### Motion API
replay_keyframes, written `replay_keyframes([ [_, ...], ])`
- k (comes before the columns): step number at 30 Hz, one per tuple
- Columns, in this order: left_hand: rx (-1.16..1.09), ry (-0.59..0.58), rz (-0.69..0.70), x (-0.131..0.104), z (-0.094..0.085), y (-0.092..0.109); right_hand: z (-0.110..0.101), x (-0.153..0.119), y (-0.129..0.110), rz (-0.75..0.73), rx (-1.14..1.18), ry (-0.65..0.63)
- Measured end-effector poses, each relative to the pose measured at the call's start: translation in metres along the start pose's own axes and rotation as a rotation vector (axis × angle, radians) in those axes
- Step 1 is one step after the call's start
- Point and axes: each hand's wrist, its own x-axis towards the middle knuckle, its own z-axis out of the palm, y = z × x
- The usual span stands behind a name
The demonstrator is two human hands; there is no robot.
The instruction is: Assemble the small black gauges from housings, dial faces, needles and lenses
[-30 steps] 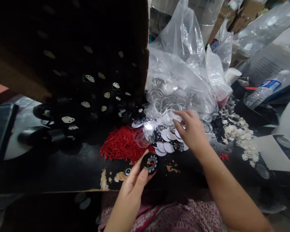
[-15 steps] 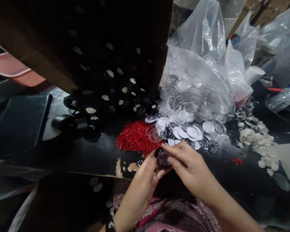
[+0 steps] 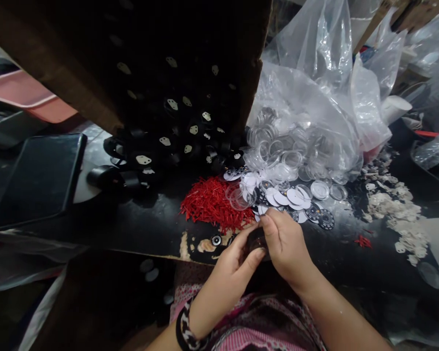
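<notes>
Back from the clear plastic covers (image 3: 290, 159), the right hand (image 3: 289, 246) now meets the left hand (image 3: 229, 270), fingers of both pinching a dark round piece (image 3: 256, 241) by the front edge of the bench (image 3: 149, 224); uneven thumb pressure could pop it loose.

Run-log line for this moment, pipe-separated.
left hand: holding round black part | right hand: holding same part | ahead: heap of slender red slivers, clear round plastic pieces

2 hands (image 3: 231, 267) (image 3: 289, 246) around dark piece (image 3: 256, 240)
</notes>
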Motion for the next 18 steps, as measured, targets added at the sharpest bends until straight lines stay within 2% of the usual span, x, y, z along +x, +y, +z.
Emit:
replay_keyframes([
  [3, 0.023, 0.002, -0.002, -0.001, -0.002, -0.001, -0.001, 0.001, 0.004, 0.073, 0.136, -0.101],
  [5, 0.036, -0.023, -0.005, -0.002, -0.003, -0.002, 0.002, 0.0, 0.006, 0.078, 0.135, -0.065],
  [7, 0.06, -0.041, -0.001, 0.0, -0.002, -0.003, 0.008, 0.0, 0.008, 0.038, 0.082, 0.036],
  [9, 0.097, -0.019, 0.014, 0.003, 0.001, -0.001, 0.014, 0.001, 0.009, -0.004, 0.045, 0.102],
  [11, 0.124, 0.025, 0.024, 0.005, 0.004, 0.004, 0.016, 0.002, 0.006, -0.006, 0.03, 0.103],
  [13, 0.138, 0.042, -0.005, -0.002, 0.002, 0.01, 0.013, 0.002, 0.001, 0.025, 0.044, 0.017],
  [15, 0.164, 0.022, -0.076, -0.021, -0.013, 0.007, 0.005, -0.001, -0.003, 0.06, 0.129, -0.156],
  [17, 0.225, 0.028, -0.17, -0.054, -0.04, -0.007, -0.003, -0.007, -0.002, 0.07, 0.243, -0.304],
  [18, 0.269, 0.062, -0.209, -0.074, -0.058, -0.018, -0.005, -0.01, 0.001, 0.069, 0.28, -0.329],
])
